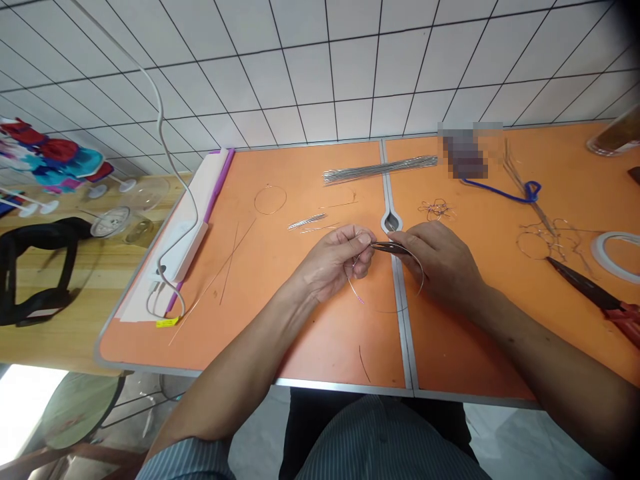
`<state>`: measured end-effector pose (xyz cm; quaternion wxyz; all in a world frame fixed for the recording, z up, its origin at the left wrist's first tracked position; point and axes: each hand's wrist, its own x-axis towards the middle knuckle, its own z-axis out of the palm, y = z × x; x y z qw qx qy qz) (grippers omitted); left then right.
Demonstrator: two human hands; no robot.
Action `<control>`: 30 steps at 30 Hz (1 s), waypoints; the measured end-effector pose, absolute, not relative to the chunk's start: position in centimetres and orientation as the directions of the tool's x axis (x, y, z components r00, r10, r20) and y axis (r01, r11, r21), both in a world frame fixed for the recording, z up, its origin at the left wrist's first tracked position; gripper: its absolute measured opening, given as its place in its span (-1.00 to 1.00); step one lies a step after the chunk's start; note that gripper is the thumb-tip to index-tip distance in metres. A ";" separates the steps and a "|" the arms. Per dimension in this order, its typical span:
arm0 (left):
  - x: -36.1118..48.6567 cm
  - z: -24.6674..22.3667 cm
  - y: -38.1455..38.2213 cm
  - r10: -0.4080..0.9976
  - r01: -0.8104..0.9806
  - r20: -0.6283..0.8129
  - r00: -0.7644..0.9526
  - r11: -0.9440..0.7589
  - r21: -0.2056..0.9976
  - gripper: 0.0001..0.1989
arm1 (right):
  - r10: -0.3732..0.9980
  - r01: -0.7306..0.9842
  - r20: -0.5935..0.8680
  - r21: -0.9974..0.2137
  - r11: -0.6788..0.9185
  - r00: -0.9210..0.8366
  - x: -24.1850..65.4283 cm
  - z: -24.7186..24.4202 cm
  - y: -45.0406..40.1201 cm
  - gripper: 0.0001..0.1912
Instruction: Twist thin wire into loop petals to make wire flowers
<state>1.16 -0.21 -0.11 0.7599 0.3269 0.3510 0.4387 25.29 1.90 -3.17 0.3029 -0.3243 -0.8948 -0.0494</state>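
Observation:
My left hand (340, 257) pinches a thin, bent wire (421, 273) between thumb and fingers. The wire curves in a loop below and between my two hands. In my right hand (440, 260) is a pair of dark pliers (387, 247), gripped with their jaws pointing left. The jaw tips meet the wire right at my left fingertips. My right fingers cover the plier handles. Just behind the hands lies a short bundle of silvery wires (307, 221), with a longer bundle (380, 170) farther back.
Scissors with red handles (595, 287), a white tape roll (617, 257) and tangled wire (543, 243) lie at the right. A wire ring (271, 199) is at the left. A white power strip (186, 253) with its cable sits on the orange table's (250, 280) left side.

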 end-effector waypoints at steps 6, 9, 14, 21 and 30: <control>1.2 -0.2 -0.3 0.893 -0.442 -0.235 0.383 0.401 0.803 -0.65 | 0.509 0.588 0.613 -0.089 0.804 -0.604 25.3 -3.2 1.9 -0.77; 1.3 -0.2 -0.3 0.898 -0.447 -0.240 0.369 0.398 0.802 -0.65 | 0.506 0.590 0.610 -0.077 0.803 -0.610 25.2 -3.1 1.8 -0.78; 1.3 -0.2 -0.4 0.895 -0.463 -0.227 0.384 0.399 0.791 -0.67 | 0.532 0.618 0.591 -0.069 0.783 -0.607 25.2 -3.4 1.8 -0.81; 1.3 -0.5 -0.3 0.888 -0.488 -0.227 0.401 0.417 0.767 -0.71 | 0.526 0.598 0.612 -0.104 0.794 -0.591 25.2 -3.7 2.0 -0.72; 1.3 -0.8 -0.4 0.879 -0.482 -0.217 0.426 0.423 0.768 -0.70 | 0.475 0.594 0.637 -0.033 0.804 -0.607 25.2 -3.4 2.1 -0.75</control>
